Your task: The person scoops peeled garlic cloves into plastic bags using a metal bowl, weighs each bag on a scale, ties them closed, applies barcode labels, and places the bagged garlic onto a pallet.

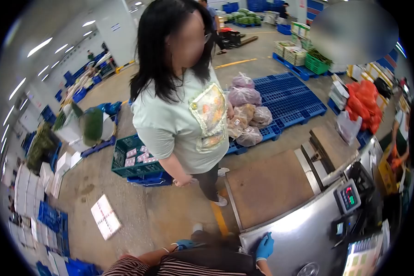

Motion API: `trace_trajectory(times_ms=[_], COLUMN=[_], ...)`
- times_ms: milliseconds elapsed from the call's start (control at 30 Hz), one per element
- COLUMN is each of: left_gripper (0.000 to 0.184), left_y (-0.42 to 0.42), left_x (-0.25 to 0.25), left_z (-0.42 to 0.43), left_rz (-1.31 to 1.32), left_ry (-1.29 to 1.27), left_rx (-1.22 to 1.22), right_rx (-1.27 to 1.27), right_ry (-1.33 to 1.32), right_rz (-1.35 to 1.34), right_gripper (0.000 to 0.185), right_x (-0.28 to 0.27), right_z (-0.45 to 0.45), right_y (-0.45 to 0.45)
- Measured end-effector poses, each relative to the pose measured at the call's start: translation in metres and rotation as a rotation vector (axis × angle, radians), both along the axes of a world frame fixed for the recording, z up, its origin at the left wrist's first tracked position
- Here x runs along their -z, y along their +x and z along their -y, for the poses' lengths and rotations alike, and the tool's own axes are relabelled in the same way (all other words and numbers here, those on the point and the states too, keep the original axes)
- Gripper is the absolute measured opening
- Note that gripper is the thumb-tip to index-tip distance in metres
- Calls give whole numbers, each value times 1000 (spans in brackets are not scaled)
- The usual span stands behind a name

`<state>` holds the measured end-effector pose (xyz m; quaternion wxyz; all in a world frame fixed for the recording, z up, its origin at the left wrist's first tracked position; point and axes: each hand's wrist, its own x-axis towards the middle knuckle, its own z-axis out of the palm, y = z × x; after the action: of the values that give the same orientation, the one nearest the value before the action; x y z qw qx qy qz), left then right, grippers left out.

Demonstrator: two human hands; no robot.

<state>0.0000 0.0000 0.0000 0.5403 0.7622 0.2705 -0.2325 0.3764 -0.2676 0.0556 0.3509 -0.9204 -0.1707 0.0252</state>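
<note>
With my right hand (265, 248) over the steel bench (292, 232), fingers close together, and my left hand (185, 244) by my body, I can't tell either's grip; scale display (348, 196) sits on the bench.

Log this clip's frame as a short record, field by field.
Left hand: blue-gloved, near the body, partly hidden; grip unclear
Right hand: blue-gloved, at the metal table; cannot tell whether the fingers hold anything
Display: lit, red and green digits
Person: standing, pale shirt
Green crate: small packs inside, above a blue crate
Blue pallets: filled bags at one end
Floor: flat white box
</note>
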Motion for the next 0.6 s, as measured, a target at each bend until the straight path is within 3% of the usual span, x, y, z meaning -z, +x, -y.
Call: trace_trajectory(times_ms=[67, 167, 267, 400, 600], left_gripper=[44, 42, 47, 54, 58], left_y=[10, 29, 17, 0, -3], left_x=[-35, -64, -62, -17, -22], left_z=[12, 19, 38, 65, 81], left_rz=[-233, -296, -203, -351, -369], left_ry=[38, 76, 176, 152, 106], left_rx=[63, 96, 143, -126, -305], right_rx=[-75, -335, -564, -721, -698], right_ry=[-9, 72, 15, -181, -275], right_rz=[45, 131, 226, 212, 199], right_gripper=[35, 37, 33, 19, 20], right_x=[-30, -29, -11, -5, -6], right_z=[-15, -50, -81, -100, -106], right_y=[2, 38, 53, 42, 38])
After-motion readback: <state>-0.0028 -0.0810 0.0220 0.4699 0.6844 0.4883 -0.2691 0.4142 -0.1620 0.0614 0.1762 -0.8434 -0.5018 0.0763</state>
